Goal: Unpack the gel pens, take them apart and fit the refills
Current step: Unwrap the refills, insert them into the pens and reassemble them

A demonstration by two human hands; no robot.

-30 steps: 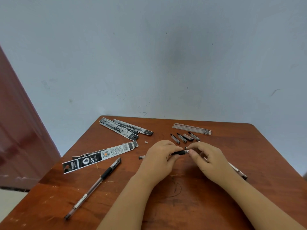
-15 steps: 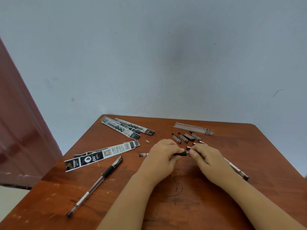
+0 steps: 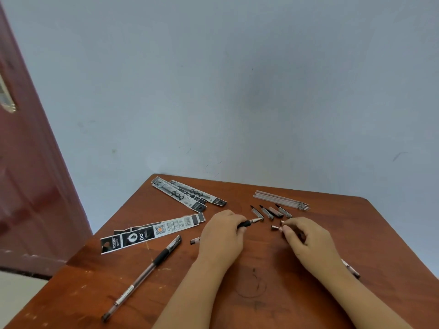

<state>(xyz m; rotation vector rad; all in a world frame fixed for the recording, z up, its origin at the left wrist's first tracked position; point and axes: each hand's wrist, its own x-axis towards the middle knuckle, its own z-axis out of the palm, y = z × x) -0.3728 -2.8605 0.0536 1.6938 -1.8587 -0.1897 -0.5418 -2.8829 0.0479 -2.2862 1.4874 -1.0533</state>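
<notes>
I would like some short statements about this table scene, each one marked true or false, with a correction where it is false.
1. The left hand grips a pen with a black grip section. True.
2. The bundle of refills lies at the near edge of the table. False: it lies at the far side, close to the wall.
3. A whole, capped pen lies on the table to the left of both hands. True.
4. The two hands are pressed together. False: they are apart, and the right hand has its fingertips at a small pen part on the table.
5. All the empty packages are stacked in one pile. False: some lie near the far corner, others nearer the capped pen.
</notes>
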